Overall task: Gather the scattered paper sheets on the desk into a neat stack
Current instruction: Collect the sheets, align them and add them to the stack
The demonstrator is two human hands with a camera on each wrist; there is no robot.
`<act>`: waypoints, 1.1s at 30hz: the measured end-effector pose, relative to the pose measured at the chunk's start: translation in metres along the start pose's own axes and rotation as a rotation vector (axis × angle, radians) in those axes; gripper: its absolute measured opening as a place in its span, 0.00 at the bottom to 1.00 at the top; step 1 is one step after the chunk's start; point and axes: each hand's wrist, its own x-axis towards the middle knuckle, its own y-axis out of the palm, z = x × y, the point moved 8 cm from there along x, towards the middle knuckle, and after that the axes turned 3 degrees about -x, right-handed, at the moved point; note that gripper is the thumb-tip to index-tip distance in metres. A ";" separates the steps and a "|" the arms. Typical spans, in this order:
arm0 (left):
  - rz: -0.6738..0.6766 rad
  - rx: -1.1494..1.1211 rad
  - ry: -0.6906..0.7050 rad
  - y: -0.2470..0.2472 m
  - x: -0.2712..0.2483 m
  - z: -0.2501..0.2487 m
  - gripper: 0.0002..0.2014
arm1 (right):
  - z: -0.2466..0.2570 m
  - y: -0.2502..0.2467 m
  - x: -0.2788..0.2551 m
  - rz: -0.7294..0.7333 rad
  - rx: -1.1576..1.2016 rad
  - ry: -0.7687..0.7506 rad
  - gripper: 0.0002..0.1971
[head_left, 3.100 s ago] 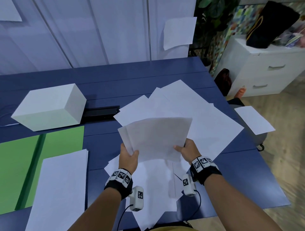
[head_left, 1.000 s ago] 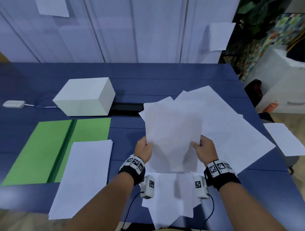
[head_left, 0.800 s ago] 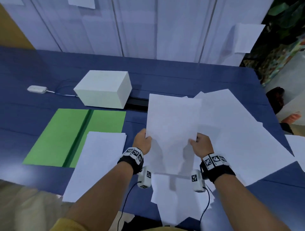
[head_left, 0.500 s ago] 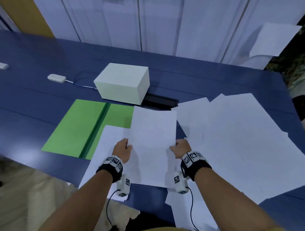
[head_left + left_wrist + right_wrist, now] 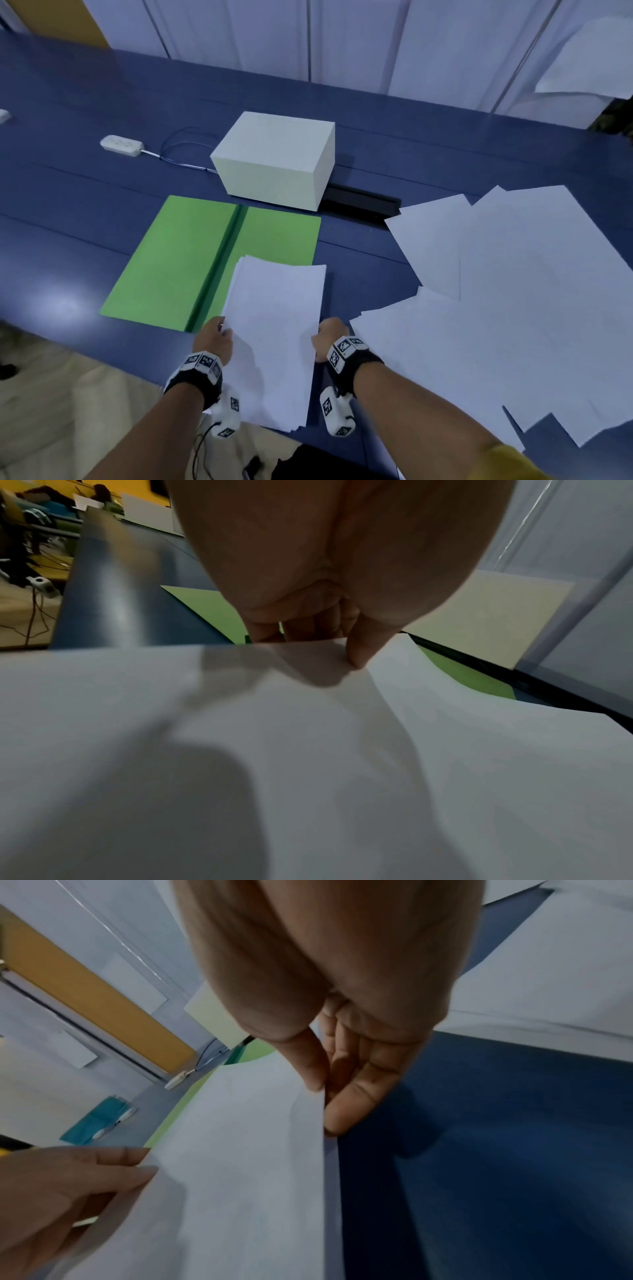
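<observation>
A sheaf of white sheets (image 5: 274, 335) lies over the paper stack near the desk's front edge, partly covering the green folder (image 5: 191, 260). My left hand (image 5: 214, 339) pinches its left edge, thumb on top (image 5: 359, 653). At the sheaf's right edge my right hand (image 5: 329, 337) pinches it, thumb above and fingers (image 5: 349, 1102) below. In the right wrist view the sheaf (image 5: 240, 1164) sits just above the stack's edge. Several scattered sheets (image 5: 507, 301) lie overlapped on the right part of the desk.
A white box (image 5: 274, 159) stands behind the folder, with a black slot (image 5: 359, 205) beside it. A white power strip (image 5: 120, 145) and its cable lie at the far left. The blue desk (image 5: 85, 205) ends just under my wrists.
Both hands carried the held sheaf from over the scattered pile leftward and down onto the stack by the green folder. The view has turned left with them.
</observation>
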 end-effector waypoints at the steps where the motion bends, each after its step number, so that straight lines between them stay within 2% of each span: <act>1: -0.007 0.014 -0.008 -0.001 0.002 0.002 0.20 | 0.003 0.002 0.002 -0.002 -0.011 0.001 0.19; 3: -0.031 0.023 -0.044 -0.003 0.005 0.005 0.18 | 0.004 0.006 0.010 -0.048 0.007 -0.002 0.18; 6: -0.051 0.010 -0.097 -0.005 0.008 0.009 0.19 | 0.008 0.009 0.016 -0.094 0.067 -0.025 0.04; 12: -0.052 0.094 -0.131 0.000 0.012 0.016 0.23 | 0.018 0.004 0.017 -0.149 0.007 -0.072 0.06; 16: -0.041 0.125 -0.136 0.005 0.015 0.017 0.25 | 0.019 0.006 0.018 -0.129 -0.014 -0.099 0.05; 20: -0.076 0.171 -0.150 0.002 0.011 0.011 0.26 | 0.013 -0.001 0.011 -0.106 0.100 -0.120 0.06; 22: -0.150 0.188 -0.090 -0.002 0.003 -0.007 0.29 | 0.003 -0.015 0.004 -0.142 0.216 -0.151 0.05; 25: -0.208 0.046 0.147 0.009 -0.008 -0.053 0.28 | -0.039 -0.052 -0.007 -0.277 0.341 -0.144 0.08; 27: -0.107 -0.045 0.322 0.037 -0.019 -0.092 0.24 | -0.090 -0.081 -0.012 -0.367 0.316 -0.083 0.10; 29: 0.047 -0.073 0.416 0.075 -0.036 -0.131 0.21 | -0.152 -0.107 -0.019 -0.434 0.284 0.022 0.15; 31: 0.222 -0.013 0.384 0.118 -0.054 -0.162 0.21 | -0.219 -0.125 -0.028 -0.479 0.216 0.171 0.21; 33: 0.436 0.128 0.259 0.167 -0.074 -0.177 0.27 | -0.278 -0.132 -0.039 -0.472 0.115 0.337 0.29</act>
